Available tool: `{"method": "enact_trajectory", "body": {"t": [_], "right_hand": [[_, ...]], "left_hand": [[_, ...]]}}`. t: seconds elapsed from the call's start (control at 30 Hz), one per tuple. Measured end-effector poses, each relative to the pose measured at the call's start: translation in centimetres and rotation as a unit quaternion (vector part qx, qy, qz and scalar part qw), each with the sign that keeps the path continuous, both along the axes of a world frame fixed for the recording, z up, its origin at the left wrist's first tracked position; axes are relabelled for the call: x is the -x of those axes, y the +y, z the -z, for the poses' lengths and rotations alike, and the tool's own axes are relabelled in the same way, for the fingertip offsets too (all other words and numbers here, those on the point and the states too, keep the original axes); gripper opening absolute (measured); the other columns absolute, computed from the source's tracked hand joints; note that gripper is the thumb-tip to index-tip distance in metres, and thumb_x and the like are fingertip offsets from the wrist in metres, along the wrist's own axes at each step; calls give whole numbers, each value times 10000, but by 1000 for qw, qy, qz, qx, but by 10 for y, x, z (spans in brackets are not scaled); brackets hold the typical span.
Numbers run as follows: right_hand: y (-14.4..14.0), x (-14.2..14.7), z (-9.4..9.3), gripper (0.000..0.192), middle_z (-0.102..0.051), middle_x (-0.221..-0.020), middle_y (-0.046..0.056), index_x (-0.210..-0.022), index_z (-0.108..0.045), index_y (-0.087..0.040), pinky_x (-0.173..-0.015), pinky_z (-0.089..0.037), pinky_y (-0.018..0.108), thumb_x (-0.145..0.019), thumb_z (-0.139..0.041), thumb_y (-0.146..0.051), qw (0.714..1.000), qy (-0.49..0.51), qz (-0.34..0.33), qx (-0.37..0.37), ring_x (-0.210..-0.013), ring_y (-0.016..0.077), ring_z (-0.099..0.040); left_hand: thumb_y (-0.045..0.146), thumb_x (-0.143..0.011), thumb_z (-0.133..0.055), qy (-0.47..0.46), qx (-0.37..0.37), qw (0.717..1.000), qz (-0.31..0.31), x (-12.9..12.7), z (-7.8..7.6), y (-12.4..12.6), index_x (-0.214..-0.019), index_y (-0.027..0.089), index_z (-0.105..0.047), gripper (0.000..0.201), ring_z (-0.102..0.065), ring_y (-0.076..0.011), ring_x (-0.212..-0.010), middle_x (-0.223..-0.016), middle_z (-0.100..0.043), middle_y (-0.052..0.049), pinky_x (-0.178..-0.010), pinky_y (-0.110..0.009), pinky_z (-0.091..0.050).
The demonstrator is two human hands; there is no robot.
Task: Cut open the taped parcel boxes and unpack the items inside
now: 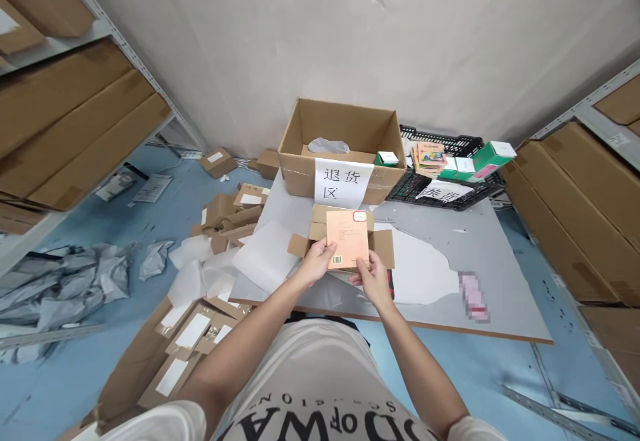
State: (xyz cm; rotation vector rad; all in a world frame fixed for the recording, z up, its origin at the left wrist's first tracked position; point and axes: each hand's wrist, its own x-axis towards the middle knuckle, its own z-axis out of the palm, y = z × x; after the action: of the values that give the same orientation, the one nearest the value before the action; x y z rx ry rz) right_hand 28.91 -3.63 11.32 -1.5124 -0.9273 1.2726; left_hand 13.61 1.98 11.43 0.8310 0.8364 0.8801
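Both my hands hold a thin salmon-pink book (348,237) with a barcode near its lower left and a small sticker at its top right. My left hand (317,261) grips its lower left corner. My right hand (372,279) grips its bottom edge at the right. The book stands upright just above a small open cardboard box (382,246) whose flaps are spread out on the low grey board (480,241). White wrapping paper (267,254) lies left of that box.
A large open carton (300,174) with a paper sign stands behind. A black crate (440,191) with books and green-white boxes sits at its right. Flattened boxes and grey bags litter the blue floor at left. Shelves with cartons flank both sides.
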Motion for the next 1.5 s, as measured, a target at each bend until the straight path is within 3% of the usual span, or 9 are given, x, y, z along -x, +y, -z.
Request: {"method": "enact_trajectory", "body": {"t": [0.13,0.23,0.63,0.83,0.97,1.1,1.2,1.33,1.5], "right_hand": [[1,-3,-2,511,-708,-801,51,-1115,-483,-185,-356,-458,225,-784,-549,-569,1000,-24,-14,-2,-388,127,-602],[3,-3,-3,489,-702,-749,39,-1100,-488,-183,-342,-437,218,-796,-544,-562,1000,-17,-16,-6,-365,121,-583],[16,-14,9,461,-669,-683,-19,-1065,-519,-186,-273,-334,193,-773,-614,-530,996,73,10,-48,-275,66,-459],[37,-43,3,425,-673,-661,-24,-1003,-542,-185,-256,-284,179,-740,-660,-498,993,96,43,-62,-259,51,-415],[72,-87,-5,407,-674,-628,-23,-953,-549,-180,-249,-267,168,-703,-703,-462,989,86,75,-95,-253,43,-395],[130,-148,-12,340,-682,-617,-7,-899,-564,-167,-260,-271,150,-682,-719,-378,981,86,131,-117,-259,29,-377],[178,-195,-19,210,-681,-605,-6,-865,-564,-163,-274,-305,136,-721,-670,-273,974,70,180,-115,-270,25,-378],[233,-245,-32,113,-672,-594,-16,-916,-556,-175,-284,-322,105,-806,-575,-192,970,49,222,-85,-292,24,-396],[283,-283,-39,68,-636,-566,-37,-903,-547,-181,-310,-350,84,-875,-493,-151,965,22,256,-43,-303,9,-373]], "left_hand": [[537,-758,-638,89,5,996,10,-1,2,4,-1096,172,-599,499,-682,-234,-816,-1020,-703,-101,-586,-295,-539],[539,-769,-624,114,18,993,16,-2,1,6,-1112,174,-585,503,-683,-223,-772,-1003,-704,-100,-550,-288,-535],[570,-775,-612,100,54,993,43,-5,-8,16,-1082,170,-566,507,-693,-215,-833,-959,-713,-89,-662,-308,-552],[570,-787,-601,110,58,992,27,-2,-4,25,-1094,186,-561,493,-704,-177,-797,-1002,-704,-106,-722,-294,-543],[567,-761,-624,160,33,987,3,6,12,27,-1108,174,-559,528,-705,-191,-808,-1043,-689,-129,-726,-322,-548],[507,-770,-623,257,-95,961,-37,17,28,23,-1088,151,-593,478,-687,-227,-909,-1003,-701,-127,-822,-365,-537],[442,-807,-587,325,-164,930,-45,24,32,19,-1074,161,-618,389,-660,-236,-999,-1034,-699,-115,-851,-350,-535],[400,-831,-555,364,-177,913,-53,26,30,15,-1081,156,-613,354,-666,-229,-987,-1044,-700,-112,-835,-349,-552],[392,-840,-543,382,-172,905,-71,24,32,12,-1070,157,-607,335,-669,-228,-985,-1034,-707,-106,-847,-357,-556]]}}
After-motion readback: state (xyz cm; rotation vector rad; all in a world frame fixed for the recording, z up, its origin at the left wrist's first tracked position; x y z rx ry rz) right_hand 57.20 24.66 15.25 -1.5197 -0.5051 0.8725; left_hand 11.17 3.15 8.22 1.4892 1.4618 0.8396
